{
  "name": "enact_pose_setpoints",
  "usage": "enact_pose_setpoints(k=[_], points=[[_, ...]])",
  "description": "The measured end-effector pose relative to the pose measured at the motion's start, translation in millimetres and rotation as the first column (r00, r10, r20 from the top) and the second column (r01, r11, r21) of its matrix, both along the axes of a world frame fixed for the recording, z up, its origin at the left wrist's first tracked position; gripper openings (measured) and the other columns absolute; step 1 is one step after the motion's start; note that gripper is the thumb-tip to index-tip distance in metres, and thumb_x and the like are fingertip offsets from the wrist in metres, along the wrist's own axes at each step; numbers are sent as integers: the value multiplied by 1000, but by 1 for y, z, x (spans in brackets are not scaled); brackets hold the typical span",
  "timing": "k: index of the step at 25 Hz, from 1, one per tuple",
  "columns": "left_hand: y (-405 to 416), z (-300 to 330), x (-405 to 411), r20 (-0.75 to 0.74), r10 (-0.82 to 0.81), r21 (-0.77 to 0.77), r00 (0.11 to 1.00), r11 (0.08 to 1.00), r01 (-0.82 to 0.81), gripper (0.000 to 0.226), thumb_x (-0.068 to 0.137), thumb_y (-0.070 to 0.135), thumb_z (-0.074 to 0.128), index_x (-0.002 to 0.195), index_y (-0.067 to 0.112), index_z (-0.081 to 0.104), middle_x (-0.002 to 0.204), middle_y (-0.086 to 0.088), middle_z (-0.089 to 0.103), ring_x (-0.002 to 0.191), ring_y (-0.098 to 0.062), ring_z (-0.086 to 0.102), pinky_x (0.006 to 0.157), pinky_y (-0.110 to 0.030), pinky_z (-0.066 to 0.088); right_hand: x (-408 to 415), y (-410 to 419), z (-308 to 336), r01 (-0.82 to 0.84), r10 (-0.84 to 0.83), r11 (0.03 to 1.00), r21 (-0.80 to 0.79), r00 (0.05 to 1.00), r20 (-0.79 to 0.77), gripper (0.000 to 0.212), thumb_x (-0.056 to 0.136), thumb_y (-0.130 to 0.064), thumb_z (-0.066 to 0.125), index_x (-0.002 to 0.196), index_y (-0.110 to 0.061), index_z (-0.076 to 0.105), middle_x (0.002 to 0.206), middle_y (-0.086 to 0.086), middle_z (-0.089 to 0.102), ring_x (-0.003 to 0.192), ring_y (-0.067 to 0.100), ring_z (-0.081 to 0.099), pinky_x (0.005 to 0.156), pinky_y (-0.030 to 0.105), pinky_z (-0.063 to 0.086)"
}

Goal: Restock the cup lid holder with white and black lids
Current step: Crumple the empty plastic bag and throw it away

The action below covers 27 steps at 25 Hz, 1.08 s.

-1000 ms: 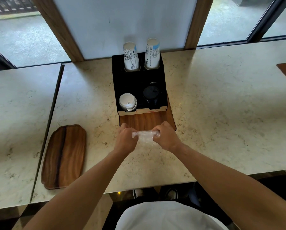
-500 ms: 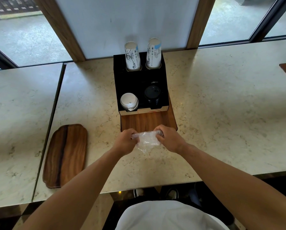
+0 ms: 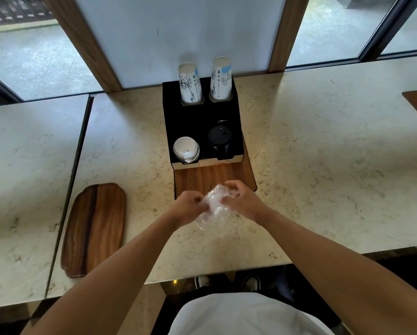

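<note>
While both bare hands meet above the near edge of a pale marbled stone counter (image 3: 323, 165), a crumpled clear plastic wrapper (image 3: 213, 207) is bunched between them. The left hand (image 3: 189, 209) curls its fingers around the wrapper's left side, and the right hand (image 3: 242, 201) pinches the right side and top with bent fingers and thumb; the wrapper looks like thin film, and whether anything is inside it cannot be told. Just beyond the hands stands a black box-shaped cup and lid holder (image 3: 200, 122), set on a dark wooden board (image 3: 212, 176) whose front part juts toward the person. This holder has four compartments in two rows. At the back, two tall stacks of white printed paper cups (image 3: 204, 81) stand upside down, one stack in each round opening, side by side. At the front left sits one stack of white plastic lids (image 3: 185, 149), leaning slightly forward; at the front right sits one stack of black plastic lids (image 3: 219, 141), upright and lower in the box. How many lids are in each stack cannot be counted. Well to the left of the holder, one long rounded wooden tray (image 3: 95, 228) lies flat on the counter with nothing on it. A second counter section lies farther left, beyond a narrow seam.
</note>
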<state>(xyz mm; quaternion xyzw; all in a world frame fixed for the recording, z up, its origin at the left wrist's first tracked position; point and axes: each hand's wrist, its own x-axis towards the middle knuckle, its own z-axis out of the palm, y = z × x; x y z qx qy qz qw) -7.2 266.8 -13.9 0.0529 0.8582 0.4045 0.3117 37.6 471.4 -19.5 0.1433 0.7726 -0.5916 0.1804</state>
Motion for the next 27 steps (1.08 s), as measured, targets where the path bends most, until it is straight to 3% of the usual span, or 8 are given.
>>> enact_pose_setpoints(k=[1, 3, 6, 10, 14, 17, 21, 27], points=[[1, 1, 0, 42, 84, 52, 996, 995, -87, 7, 84, 19, 78, 82, 14, 74, 70, 3, 74, 58, -5, 69, 49, -13, 48, 1, 0, 2, 105, -94, 984, -145, 992, 85, 70, 72, -41, 79, 131, -24, 47, 121, -2, 59, 101, 19, 67, 85, 35, 60], [3, 2, 1, 105, 198, 124, 975, 970, -210, 9, 84, 17, 78, 85, 8, 73, 73, -1, 75, 57, -8, 70, 50, -15, 51, 6, 0, 2, 152, -95, 944, -294, 976, 197, 63, 71, -47, 81, 122, -19, 57, 113, 6, 65, 90, 20, 69, 83, 37, 61], [8, 4, 4, 161, 273, 168, 948, 939, -299, 17, 82, 16, 80, 90, 3, 72, 82, -9, 74, 63, -15, 72, 55, -25, 58, 11, -5, 0, 32, 28, 953, -300, 981, 194, 43, 76, -49, 77, 106, -20, 72, 98, 1, 75, 85, 19, 72, 75, 30, 59], [10, 6, 8, 272, 306, 231, 912, 899, -371, 25, 91, 14, 71, 107, -4, 66, 107, -24, 72, 96, -38, 72, 86, -54, 60, 8, -8, -2, 120, -87, 950, -288, 988, 127, 14, 83, -25, 75, 87, -14, 68, 85, 2, 72, 70, 14, 64, 66, 26, 55], [9, 14, 11, 387, 251, 323, 887, 864, -386, 25, 97, 17, 61, 115, 0, 62, 117, -21, 68, 106, -39, 69, 88, -51, 61, 8, -4, 1, 118, -86, 935, -333, 990, 109, 17, 85, -19, 73, 71, -27, 69, 75, -2, 70, 63, 10, 60, 58, 21, 51], [8, 17, 11, 391, 247, 363, 887, 844, -395, 22, 96, 5, 54, 116, 7, 63, 119, -17, 67, 103, -41, 69, 79, -50, 62, 9, -2, 2, 138, -83, 897, -419, 986, 146, 5, 86, -15, 72, 87, -20, 71, 81, 2, 69, 69, 14, 59, 59, 24, 50], [9, 17, 12, 400, 251, 380, 881, 830, -409, 38, 90, -5, 52, 118, 17, 64, 122, -13, 65, 103, -41, 68, 71, -44, 62, 10, 1, -2, 152, -54, 821, -550, 980, 191, 36, 86, -5, 67, 119, -18, 64, 89, 9, 64, 68, 16, 56, 64, 30, 47], [10, 14, 14, 579, 256, 437, 774, 704, -560, 40, 91, -14, 50, 117, 7, 71, 117, -19, 72, 96, -37, 74, 69, -42, 62, 11, 6, -5, 267, -51, 595, -758, 954, 296, 42, 89, 4, 59, 124, -20, 64, 103, 14, 63, 67, 20, 55, 62, 33, 51]])
